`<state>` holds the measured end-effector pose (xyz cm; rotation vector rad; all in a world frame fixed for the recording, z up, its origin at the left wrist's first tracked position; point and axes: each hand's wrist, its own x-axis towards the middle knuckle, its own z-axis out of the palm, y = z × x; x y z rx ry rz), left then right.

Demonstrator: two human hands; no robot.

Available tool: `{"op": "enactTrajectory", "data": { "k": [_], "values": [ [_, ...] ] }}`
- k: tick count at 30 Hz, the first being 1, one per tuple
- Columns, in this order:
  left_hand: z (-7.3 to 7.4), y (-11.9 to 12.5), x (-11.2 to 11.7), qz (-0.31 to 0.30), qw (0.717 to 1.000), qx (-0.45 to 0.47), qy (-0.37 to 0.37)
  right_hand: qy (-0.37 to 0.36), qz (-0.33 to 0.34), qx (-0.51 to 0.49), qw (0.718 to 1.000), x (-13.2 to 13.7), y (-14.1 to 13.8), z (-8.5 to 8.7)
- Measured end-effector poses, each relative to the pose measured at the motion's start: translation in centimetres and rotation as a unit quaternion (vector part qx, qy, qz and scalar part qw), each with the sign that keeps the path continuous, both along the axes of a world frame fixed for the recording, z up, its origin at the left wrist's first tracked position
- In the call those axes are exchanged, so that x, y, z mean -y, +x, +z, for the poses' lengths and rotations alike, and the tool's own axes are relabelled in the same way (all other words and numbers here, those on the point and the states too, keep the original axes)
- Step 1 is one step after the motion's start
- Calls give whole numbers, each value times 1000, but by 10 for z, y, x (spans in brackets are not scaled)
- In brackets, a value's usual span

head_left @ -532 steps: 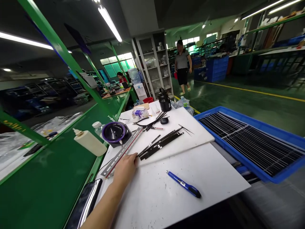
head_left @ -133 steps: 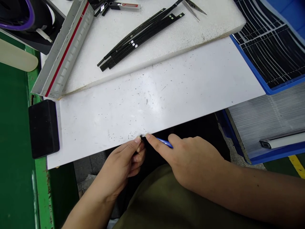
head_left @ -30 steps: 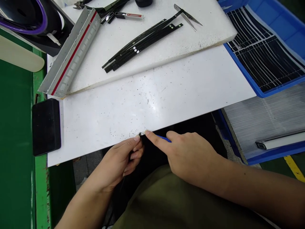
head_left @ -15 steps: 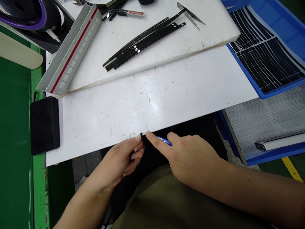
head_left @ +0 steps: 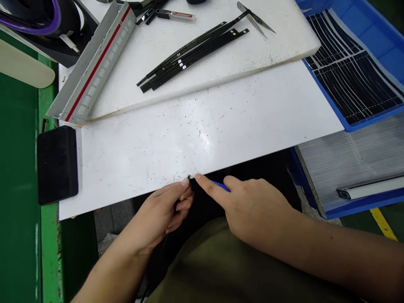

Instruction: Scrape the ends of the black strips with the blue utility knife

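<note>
Close to the front edge of the white board, my left hand [head_left: 168, 206] pinches the end of a small dark piece [head_left: 189, 177] between thumb and fingers. Most of that piece is hidden by the hand. My right hand [head_left: 249, 202] is closed on a slim blue-handled knife [head_left: 221, 185], its index finger stretched along the tool toward the tip. Knife tip and dark piece meet at the left thumb; whether they touch I cannot tell. Fine dark shavings are scattered over the white board [head_left: 132, 155] around this spot.
Long black strips [head_left: 192, 59] and tweezers [head_left: 255, 19] lie on a white foam slab [head_left: 277, 46]. A grey channel with a red stripe [head_left: 97, 67] leans at left, above a black box [head_left: 57, 165]. Blue trays [head_left: 378, 25] with black strips stand at right.
The whole view has shifted slightly. Both hands keep their grips, and the blue handle shows at a slightly different angle, with less of its lettering visible.
</note>
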<state>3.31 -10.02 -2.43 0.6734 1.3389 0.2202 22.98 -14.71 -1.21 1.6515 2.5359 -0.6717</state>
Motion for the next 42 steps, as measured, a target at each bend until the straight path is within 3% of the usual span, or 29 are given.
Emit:
{"op": "enactTrajectory", "data": {
  "k": [7,10,13,15,18,21,24,27,29,32,37,42],
  "values": [
    [0,-6,-1,34,996,67,-57,-7,-11,14,1000,4,-1,-11],
    [4,-10,1,53,980,161,-107,-1,-36,-61,998,7,10,-16],
    [5,-14,6,54,970,208,-111,30,-91,-168,981,12,22,-17],
    [4,-14,9,48,976,198,-80,52,-123,-194,972,16,26,-19],
    [-1,-13,11,33,988,148,-11,57,-136,-145,978,25,27,-30],
    [-4,-12,12,5,995,82,52,74,-133,-93,984,40,30,-55],
    [-8,-14,12,-33,994,17,102,103,-108,-116,982,57,40,-82],
    [-11,-14,14,-67,990,-18,120,87,-107,-147,979,69,51,-94],
    [-12,-12,15,-79,989,-22,121,87,-122,-193,970,69,53,-90],
    [-10,-7,19,-57,995,4,82,67,-138,-299,942,60,47,-70],
    [-1,-2,21,25,997,62,33,-91,-180,-402,893,37,30,-35],
    [1,-4,16,51,998,40,17,-107,-120,-257,953,18,14,-23]
  ]
}}
